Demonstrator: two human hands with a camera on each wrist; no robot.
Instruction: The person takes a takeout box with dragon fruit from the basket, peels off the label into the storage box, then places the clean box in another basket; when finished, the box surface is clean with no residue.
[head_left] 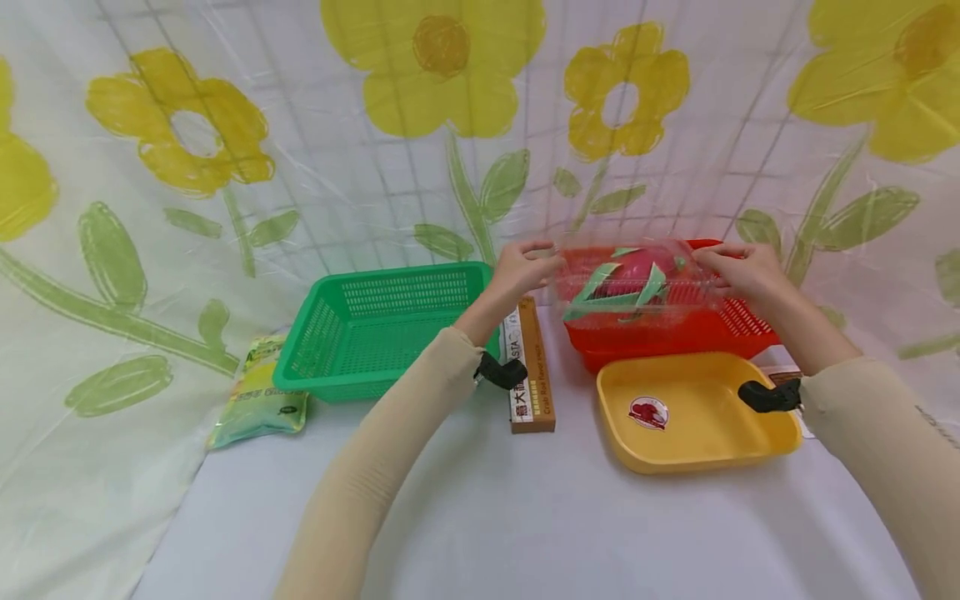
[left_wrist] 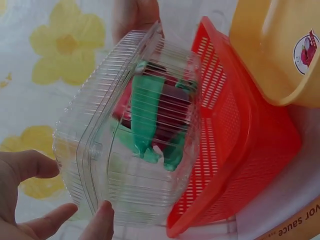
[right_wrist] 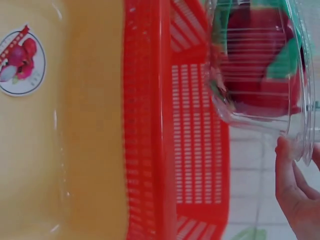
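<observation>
A clear plastic clamshell box (head_left: 637, 279) is held up over the red basket (head_left: 675, 333), its lid shut. Through its walls shows a dark pink fruit with green flaps, like a dragon fruit (left_wrist: 172, 110). My left hand (head_left: 521, 271) holds the box's left end, fingertips at its edge; in the left wrist view the fingers (left_wrist: 102, 220) are spread about a corner. At the other end my right hand (head_left: 750, 271) pinches the rim, with thumb and fingers visible in the right wrist view. The red basket's inside is partly hidden behind the box.
A yellow basin (head_left: 693, 408) with a round sticker stands in front of the red basket. Left of it lie a long brown carton (head_left: 534, 367), a green basket (head_left: 390, 333) and a yellow-green packet (head_left: 262, 396). A flower-print curtain (head_left: 315, 108) hangs behind.
</observation>
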